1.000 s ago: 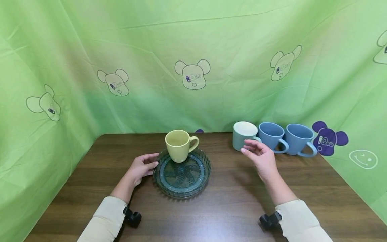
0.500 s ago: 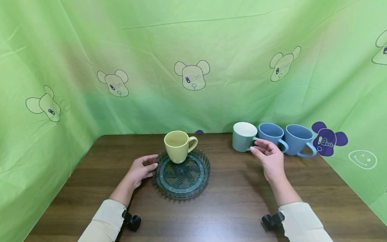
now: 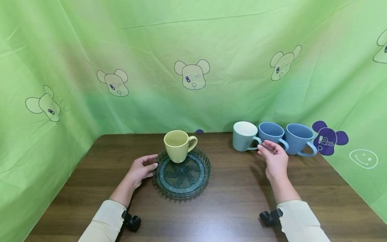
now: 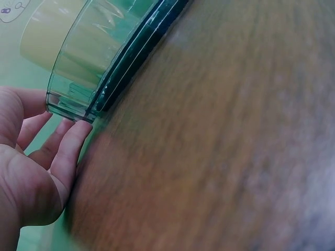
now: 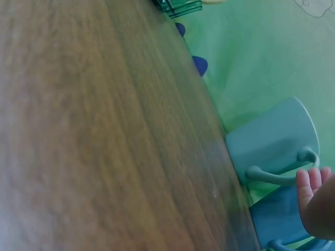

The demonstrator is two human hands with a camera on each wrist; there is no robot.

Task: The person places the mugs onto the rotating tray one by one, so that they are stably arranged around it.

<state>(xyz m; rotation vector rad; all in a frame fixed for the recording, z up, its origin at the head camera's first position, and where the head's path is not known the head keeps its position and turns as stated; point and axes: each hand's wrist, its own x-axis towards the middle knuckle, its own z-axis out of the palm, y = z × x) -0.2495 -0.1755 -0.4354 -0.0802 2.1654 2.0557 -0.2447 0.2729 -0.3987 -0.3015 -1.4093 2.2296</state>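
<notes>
In the head view, a yellow mug (image 3: pixel 177 148) stands upright on the far part of a dark green, clear round dish (image 3: pixel 181 178) with a fluted rim, handle to the right. My left hand (image 3: pixel 141 171) touches the dish's left side. Its fingertips meet the clear wall (image 4: pixel 78 73) in the left wrist view. On the right, a teal mug (image 3: pixel 243 139) with a pale inside stands upright. My right hand (image 3: pixel 275 159) has its fingertips at that mug's handle (image 5: pixel 269 177); whether they touch it I cannot tell. The fingers look fairly straight.
Two blue mugs (image 3: pixel 271 131) stand in a row right of the teal one, handles toward the right. A brown wooden table (image 3: pixel 196 222) lies beneath everything. Behind it hangs a green printed cloth (image 3: pixel 151 43), close to the mugs.
My right hand has moved right, from in front of the teal mug to beside its handle, which shows fully now. The yellow mug has shifted very slightly left. The left hand has hardly moved.
</notes>
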